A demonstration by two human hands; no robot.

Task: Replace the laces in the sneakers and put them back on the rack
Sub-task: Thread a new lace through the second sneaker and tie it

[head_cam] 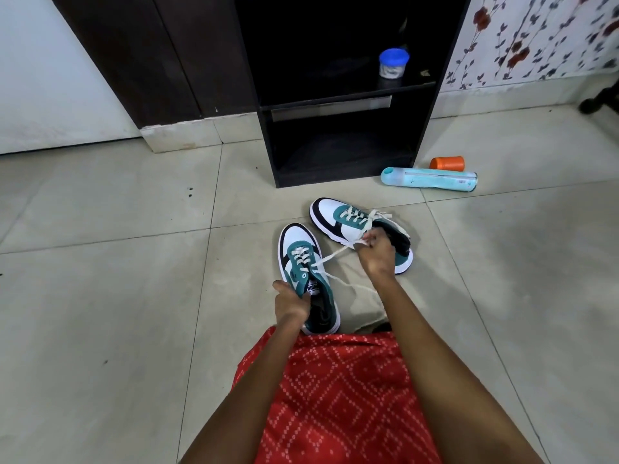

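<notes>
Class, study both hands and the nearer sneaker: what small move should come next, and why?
Probably pull the lace farther through its eyelet: the right hand pinches it, it runs taut to the near sneaker, and the left hand grips that sneaker's collar, steadying it.

Both my arms were stretched fwd and down, bare past the elbows. L hand [290,301] sat lower and nearer, fingers curled round the near sneaker's [296,244] collar. R hand [377,252] was further out, back of hand facing up, fingertips pinching a lace [330,258].
</notes>
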